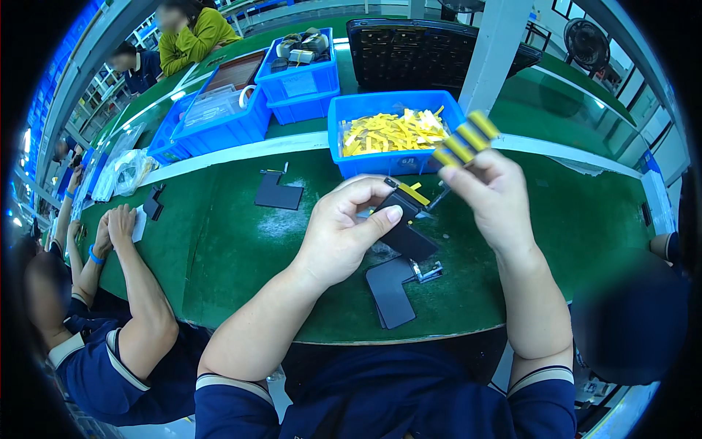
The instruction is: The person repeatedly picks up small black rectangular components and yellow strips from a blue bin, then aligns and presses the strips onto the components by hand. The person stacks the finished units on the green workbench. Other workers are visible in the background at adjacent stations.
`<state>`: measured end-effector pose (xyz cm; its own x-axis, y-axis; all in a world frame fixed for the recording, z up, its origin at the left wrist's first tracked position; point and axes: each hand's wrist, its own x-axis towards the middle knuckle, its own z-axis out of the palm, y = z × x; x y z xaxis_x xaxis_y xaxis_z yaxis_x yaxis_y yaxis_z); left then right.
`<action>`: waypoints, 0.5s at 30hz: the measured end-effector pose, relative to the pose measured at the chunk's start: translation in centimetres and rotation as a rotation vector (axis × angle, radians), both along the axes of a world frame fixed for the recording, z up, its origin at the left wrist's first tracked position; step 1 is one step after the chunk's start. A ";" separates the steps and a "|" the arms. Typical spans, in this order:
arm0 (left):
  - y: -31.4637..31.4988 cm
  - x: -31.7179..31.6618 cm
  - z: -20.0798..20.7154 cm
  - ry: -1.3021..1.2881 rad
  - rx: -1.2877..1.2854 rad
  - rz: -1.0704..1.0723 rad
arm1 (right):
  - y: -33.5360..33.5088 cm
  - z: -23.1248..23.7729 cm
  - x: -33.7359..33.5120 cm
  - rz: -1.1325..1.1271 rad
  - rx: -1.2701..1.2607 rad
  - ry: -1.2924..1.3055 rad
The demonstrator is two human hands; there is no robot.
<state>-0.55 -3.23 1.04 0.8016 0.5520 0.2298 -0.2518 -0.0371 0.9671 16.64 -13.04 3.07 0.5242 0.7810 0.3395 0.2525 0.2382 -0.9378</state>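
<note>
My left hand (333, 238) is closed round a black L-shaped battery (411, 241), thumb on top, above the green table. A short yellow strip (414, 194) lies at the battery's upper edge. To its right, my right hand (501, 201) pinches a yellow-and-black striped sheet (468, 139), blurred by motion, between thumb and fingers. Below my hands, near the table's front edge, lie more black L-shaped batteries (393, 293), seemingly stacked, with a small metallic connector end. Another such battery (279, 194) rests farther left.
Behind my hands stands a blue bin (365, 167) of loose yellow strips. More blue bins (219, 135) stand at the back left. A grey post (497, 55) rises at the back right. A co-worker's hands (121, 225) are at the left, near another black piece (153, 203).
</note>
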 end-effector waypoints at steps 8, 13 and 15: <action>-0.1 0.2 -0.4 0.010 0.015 0.142 | 0.1 -1.0 -0.8 0.019 0.050 -0.168; -0.1 0.5 -0.9 0.016 0.087 0.245 | -0.8 0.9 -2.5 -0.142 0.314 -0.991; -0.6 0.6 -0.7 -0.021 0.197 0.280 | -0.6 0.6 -3.1 -0.156 0.288 -1.037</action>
